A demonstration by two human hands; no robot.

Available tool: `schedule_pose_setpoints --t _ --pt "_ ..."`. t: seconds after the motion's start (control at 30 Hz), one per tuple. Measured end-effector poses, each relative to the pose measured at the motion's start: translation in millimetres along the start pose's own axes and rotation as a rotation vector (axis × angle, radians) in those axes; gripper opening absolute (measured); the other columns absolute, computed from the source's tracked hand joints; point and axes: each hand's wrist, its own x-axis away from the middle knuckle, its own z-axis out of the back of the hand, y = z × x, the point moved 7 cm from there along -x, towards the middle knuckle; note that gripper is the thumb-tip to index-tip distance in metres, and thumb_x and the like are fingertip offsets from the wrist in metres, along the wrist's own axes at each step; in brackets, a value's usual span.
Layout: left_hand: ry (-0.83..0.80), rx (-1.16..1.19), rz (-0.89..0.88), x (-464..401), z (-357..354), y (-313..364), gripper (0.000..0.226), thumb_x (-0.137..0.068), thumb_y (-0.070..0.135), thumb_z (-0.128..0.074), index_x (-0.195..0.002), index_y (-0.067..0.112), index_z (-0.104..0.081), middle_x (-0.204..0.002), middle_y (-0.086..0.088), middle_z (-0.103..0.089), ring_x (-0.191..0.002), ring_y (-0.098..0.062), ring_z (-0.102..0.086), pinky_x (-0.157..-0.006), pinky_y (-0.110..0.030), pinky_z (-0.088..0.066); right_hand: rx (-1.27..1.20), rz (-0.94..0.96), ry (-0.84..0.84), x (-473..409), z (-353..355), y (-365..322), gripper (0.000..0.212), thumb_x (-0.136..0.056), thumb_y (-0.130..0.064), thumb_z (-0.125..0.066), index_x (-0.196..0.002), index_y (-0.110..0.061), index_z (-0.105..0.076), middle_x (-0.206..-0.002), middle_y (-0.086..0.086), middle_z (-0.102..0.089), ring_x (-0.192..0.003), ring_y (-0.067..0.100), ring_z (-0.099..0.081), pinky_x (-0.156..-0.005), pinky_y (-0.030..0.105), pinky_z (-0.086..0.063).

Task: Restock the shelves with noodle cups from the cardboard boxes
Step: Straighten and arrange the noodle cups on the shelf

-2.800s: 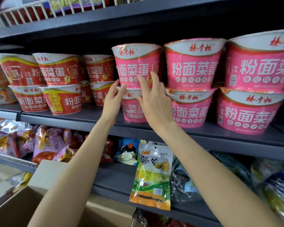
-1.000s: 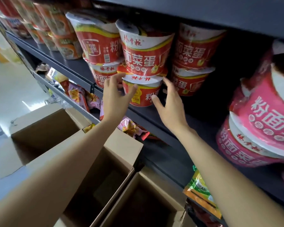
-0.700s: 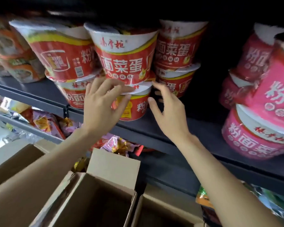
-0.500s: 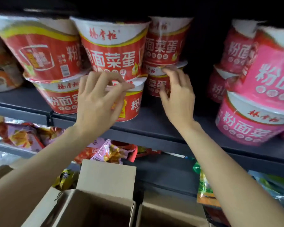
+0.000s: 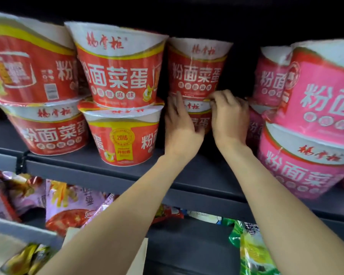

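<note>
Head view: both hands reach deep onto the shelf (image 5: 99,171) and clasp one red cup (image 5: 199,116), the left hand (image 5: 182,126) flat against its left side and the right hand (image 5: 229,120) curled round its rim. That cup sits under another red cup (image 5: 197,70), between the front red stack and the pink cups (image 5: 310,124).
</note>
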Motion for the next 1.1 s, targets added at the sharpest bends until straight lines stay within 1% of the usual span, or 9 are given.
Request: schedule_pose_setpoints --t 0.13,0.2,0.3,0.47,0.6,0.7,0.83,1.0,1.1 --pt "0.055 -0.077 0.05 -19.4 -8.7 -12.3 0.095 -0.084 0.032 -0.067 -0.151 0.009 -0.004 -0.149 -0.022 -0.019 -0.133 -0.039 -0.029 -0.106 -0.046 -0.032 -0.009 0.028 0.071 -2.4 3.6 -2.4 0.039 -0.076 -0.013 -0.036 -0.096 -0.005 -0.068 -0.093 0.014 -0.067 -0.092 0.036 -0.06 -0.077 0.041 -0.046" --pt "0.092 -0.189 0.009 -25.1 -7.3 -10.1 0.095 -0.083 0.036 -0.067 -0.151 0.011 -0.006 -0.143 -0.021 -0.023 -0.124 -0.039 -0.037 -0.097 -0.044 -0.037 -0.053 0.049 0.051 -0.1 0.9 -2.5 0.035 -0.077 -0.014 -0.04 -0.1 -0.005 -0.067 -0.097 0.013 -0.066 -0.093 0.035 -0.059 -0.079 0.04 -0.045" --pt "0.117 -0.23 -0.07 -26.0 -8.5 -10.5 0.094 -0.081 0.038 -0.07 -0.151 0.012 -0.014 -0.138 -0.02 -0.029 -0.118 -0.037 -0.041 -0.089 -0.043 -0.042 -0.157 -0.066 0.047 2.6 -3.8 11.8 0.028 -0.08 -0.012 -0.048 -0.101 -0.006 -0.066 -0.097 0.013 -0.065 -0.09 0.034 -0.059 -0.079 0.042 -0.046" --pt "0.219 -0.153 -0.154 -28.1 1.8 -5.4 0.074 -0.079 0.031 -0.073 -0.141 0.01 -0.04 -0.131 -0.018 -0.041 -0.118 -0.035 -0.043 -0.095 -0.038 -0.036 -0.227 -0.127 0.137 2.4 -0.5 23.8 0.029 -0.084 -0.022 -0.046 -0.092 -0.004 -0.066 -0.095 0.015 -0.064 -0.082 0.033 -0.061 -0.07 0.04 -0.049" --pt "0.12 0.059 -0.013 -30.9 -3.9 -22.4 0.081 -0.081 0.036 -0.072 -0.145 0.01 -0.029 -0.143 -0.016 -0.031 -0.127 -0.03 -0.043 -0.102 -0.039 -0.039 -0.215 -0.122 0.055 9.3 -8.2 21.9 0.033 -0.083 -0.034 -0.056 -0.101 -0.008 -0.065 -0.107 0.012 -0.062 -0.095 0.033 -0.06 -0.074 0.041 -0.05" --pt "0.071 0.005 -0.041 -30.1 -4.5 -20.6 0.078 -0.084 0.036 -0.069 -0.146 0.014 -0.028 -0.145 -0.012 -0.031 -0.128 -0.026 -0.044 -0.101 -0.039 -0.041 -0.153 -0.174 0.021 13.3 -9.4 25.9 0.032 -0.085 -0.031 -0.064 -0.109 -0.01 -0.063 -0.112 0.011 -0.061 -0.103 0.031 -0.058 -0.079 0.041 -0.048" --pt "0.042 0.03 -0.095 -28.9 -8.2 -19.1 0.073 -0.085 0.03 -0.068 -0.147 0.018 -0.031 -0.147 -0.009 -0.035 -0.127 -0.024 -0.047 -0.1 -0.045 -0.044 -0.113 -0.249 0.039 15.9 -5.5 29.0 0.031 -0.086 -0.024 -0.065 -0.112 -0.007 -0.061 -0.114 0.014 -0.059 -0.106 0.031 -0.055 -0.082 0.039 -0.044" --pt "0.038 -0.014 -0.153 -26.1 -12.3 -14.2 0.066 -0.09 0.023 -0.061 -0.147 0.014 -0.03 -0.147 -0.013 -0.031 -0.128 -0.026 -0.044 -0.101 -0.033 -0.038 -0.157 -0.242 0.066 15.7 -2.2 29.1 0.035 -0.083 -0.018 -0.067 -0.114 -0.004 -0.059 -0.116 0.017 -0.06 -0.103 0.034 -0.059 -0.081 0.043 -0.049" --pt "0.083 -0.034 -0.192 -25.2 -7.8 -8.2 0.063 -0.09 0.018 -0.058 -0.146 0.009 -0.031 -0.148 -0.015 -0.03 -0.134 -0.029 -0.034 -0.103 -0.027 -0.027 -0.183 -0.238 0.066 14.9 -1.1 27.1 0.05 -0.083 -0.028 -0.052 -0.127 -0.004 -0.051 -0.128 0.018 -0.054 -0.113 0.033 -0.055 -0.091 0.043 -0.046"
